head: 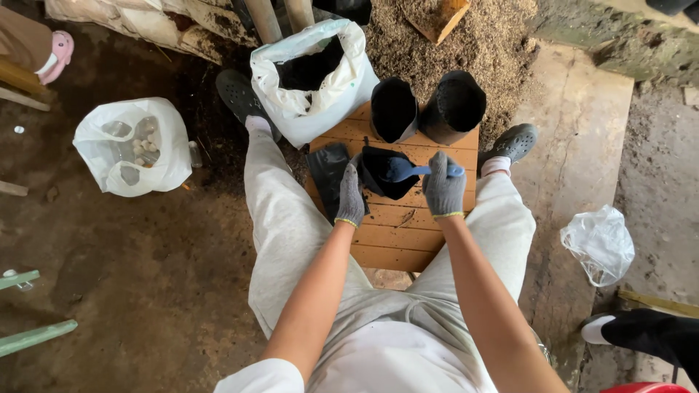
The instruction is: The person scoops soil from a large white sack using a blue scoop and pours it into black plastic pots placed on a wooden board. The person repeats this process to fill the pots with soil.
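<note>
Nearest the camera are the person's two bare arms and pale trousers, with the knees spread to the left and right of a low wooden stool (pixel 397 236).

Both hands wear grey gloves. The right hand (pixel 443 185) is closed around the handle of a small blue scoop (pixel 404 169). The scoop lies almost flat, its long side running left to right. The handle is in the right fist and the bowl points left, into the mouth of a small black grow bag (pixel 386 175).

The left hand (pixel 351 195) is curled on the near left edge of that bag and seems to pinch it open, though the fingers are hard to see. So the bag sits between the two hands, touching the left one, with the scoop coming in from the right.

Just left of the bag lies a flat black bag (pixel 326 169). Two more black bags stand upright at the far edge of the stool (pixel 426 109). To the far left of them stands a white sack (pixel 313 76) with dark soil in it. Behind it all is a heap of brown husk (pixel 480 36).

A white plastic bag (pixel 132 145) sits on the dirt floor well to the left, and a clear one (pixel 601 244) lies to the right.
</note>
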